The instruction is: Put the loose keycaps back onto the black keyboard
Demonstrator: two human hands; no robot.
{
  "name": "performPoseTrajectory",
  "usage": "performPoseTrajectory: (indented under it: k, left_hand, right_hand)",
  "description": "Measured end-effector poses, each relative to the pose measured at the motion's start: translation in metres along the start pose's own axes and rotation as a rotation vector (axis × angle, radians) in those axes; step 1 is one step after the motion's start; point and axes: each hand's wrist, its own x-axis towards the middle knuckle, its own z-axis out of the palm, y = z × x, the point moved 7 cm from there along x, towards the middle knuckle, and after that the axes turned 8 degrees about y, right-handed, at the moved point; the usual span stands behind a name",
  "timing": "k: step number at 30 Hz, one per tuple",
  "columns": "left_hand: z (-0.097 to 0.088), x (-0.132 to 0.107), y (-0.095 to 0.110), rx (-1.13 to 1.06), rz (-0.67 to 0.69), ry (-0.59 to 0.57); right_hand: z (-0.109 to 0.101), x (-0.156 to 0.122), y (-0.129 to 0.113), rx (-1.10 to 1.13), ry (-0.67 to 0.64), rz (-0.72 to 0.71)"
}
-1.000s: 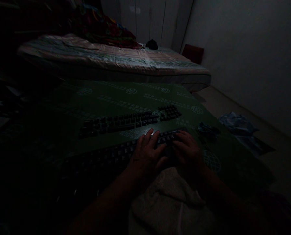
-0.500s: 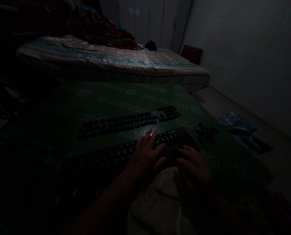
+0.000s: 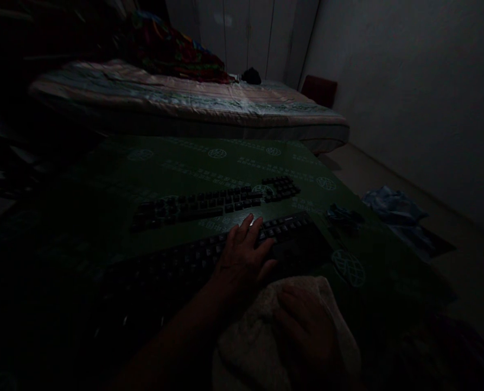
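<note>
A dark keyboard (image 3: pixel 160 266) lies on the green tabletop (image 3: pixel 185 163) just in front of me. My left hand (image 3: pixel 242 252) rests over its middle-right part, fingers apart, thumb out to the right, gripping nothing. Lower right, my right hand (image 3: pixel 303 320) lies on pale grey fabric (image 3: pixel 250 347), its fingers stretched along it. Whether that fabric is a loose cloth or clothing over my knee is unclear in the dim light. Beyond the keyboard, rows of loose black keycaps (image 3: pixel 201 203) are laid out in keyboard order, with a separate block of keycaps (image 3: pixel 280 187) to their right.
A small dark crumpled item (image 3: pixel 343 214) lies right of the keyboard. Bluish cloth (image 3: pixel 394 203) is on the floor past the table's right edge. Behind the table stands a bed (image 3: pixel 185 100) with a red patterned blanket (image 3: pixel 177 57). A pale wall (image 3: pixel 408 81) rises at right.
My right hand has moved off the keyboard's right part, down and toward me onto the pale fabric, more of which now shows. My left hand has stayed put.
</note>
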Motion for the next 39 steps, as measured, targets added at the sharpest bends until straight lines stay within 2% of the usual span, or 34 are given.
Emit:
performPoseTrajectory:
  k: [11, 15, 20, 25, 31, 39]
  left_hand:
    - [0.000, 0.001, 0.001, 0.007, 0.004, 0.001]
    - [-0.001, 0.001, 0.001, 0.011, 0.000, 0.005]
    - [-0.001, 0.001, 0.001, 0.014, -0.010, 0.000]
    - [0.000, 0.001, 0.001, 0.014, 0.001, 0.004]
    - [-0.001, 0.001, 0.001, 0.013, -0.003, 0.014]
    - [-0.002, 0.001, 0.003, 0.017, 0.027, 0.024]
  right_hand:
    - [0.002, 0.008, 0.001, 0.035, -0.035, 0.082]
    - [0.003, 0.009, -0.001, 0.055, -0.049, 0.042]
    - [0.002, 0.011, 0.002, 0.061, -0.042, 0.085]
    - [0.002, 0.011, 0.000, 0.079, -0.039, 0.040]
    - [0.006, 0.010, 0.002, 0.088, -0.077, 0.121]
    - [0.003, 0.011, 0.001, 0.066, -0.046, 0.064]
